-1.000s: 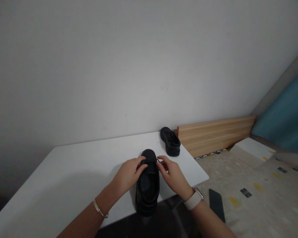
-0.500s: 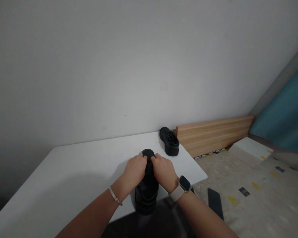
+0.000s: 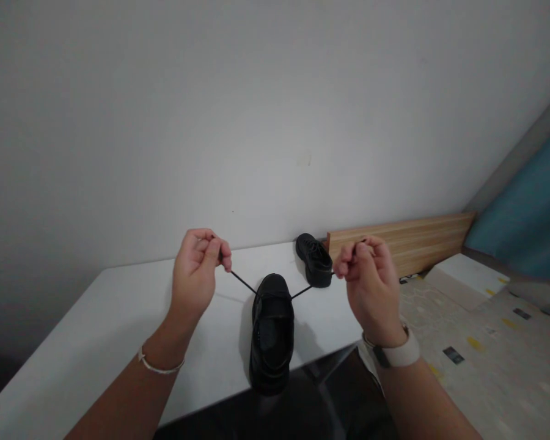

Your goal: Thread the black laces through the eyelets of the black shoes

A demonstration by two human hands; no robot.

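Observation:
A black shoe (image 3: 274, 333) stands on the white table (image 3: 132, 318) at its near edge, toe pointing toward the wall. My left hand (image 3: 198, 269) is raised to the left of the toe, fingers closed on one end of a black shoelace (image 3: 244, 282). On the right, my right hand (image 3: 366, 278) is closed in a pinch on the other end. Both lace ends run taut outward from the toe of the shoe. Another black shoe (image 3: 314, 260), its laces crossed on top, rests at the table's far right corner, just left of my right hand.
Behind the table rises a plain wall (image 3: 211, 122). To the right are a wooden headboard (image 3: 426, 235), a patterned mattress (image 3: 467, 373) with a white board (image 3: 467, 278) on it, and a blue curtain (image 3: 531, 189).
Both hands have moved apart and up from the shoe's toe, drawing the lace ends out to left and right. The shoe stays in place.

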